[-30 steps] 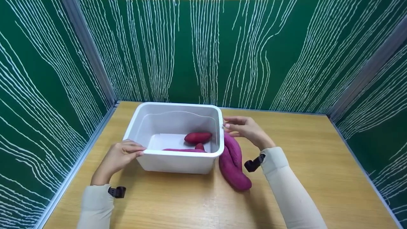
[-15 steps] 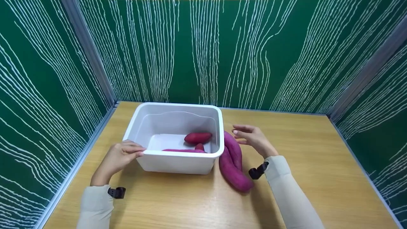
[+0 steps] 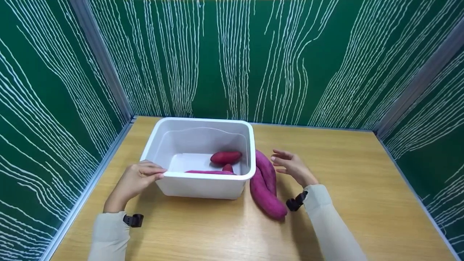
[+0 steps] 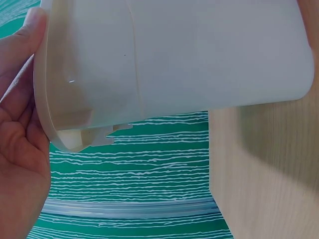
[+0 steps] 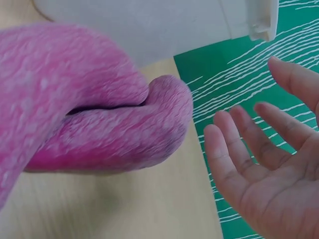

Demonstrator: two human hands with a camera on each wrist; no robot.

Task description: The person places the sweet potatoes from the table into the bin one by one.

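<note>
A white plastic bin [image 3: 203, 186] stands on the table. My left hand [image 3: 136, 181] pinches its rim at the near left corner; in the left wrist view the thumb [image 4: 32, 30] lies against the rim. Two long, curved purple eggplants [image 3: 266, 199] lie side by side against the bin's right side. My right hand [image 3: 295, 168] hovers just right of their far ends, fingers spread and slightly bent, holding nothing. In the right wrist view, a gap separates the fingers from the eggplants [image 5: 119, 134].
Inside the bin lie a dark red sweet potato [image 3: 226, 157], a smaller red end [image 3: 227, 168] and part of a purple piece [image 3: 210, 172], mostly hidden by the near wall. Green panels [image 3: 275, 72] with white lines enclose the wooden table [image 3: 348, 181] on three sides.
My right hand has let go of the bin's right rim and moved right and toward me, beside the eggplants. The left hand and the bin have stayed nearly in place.
</note>
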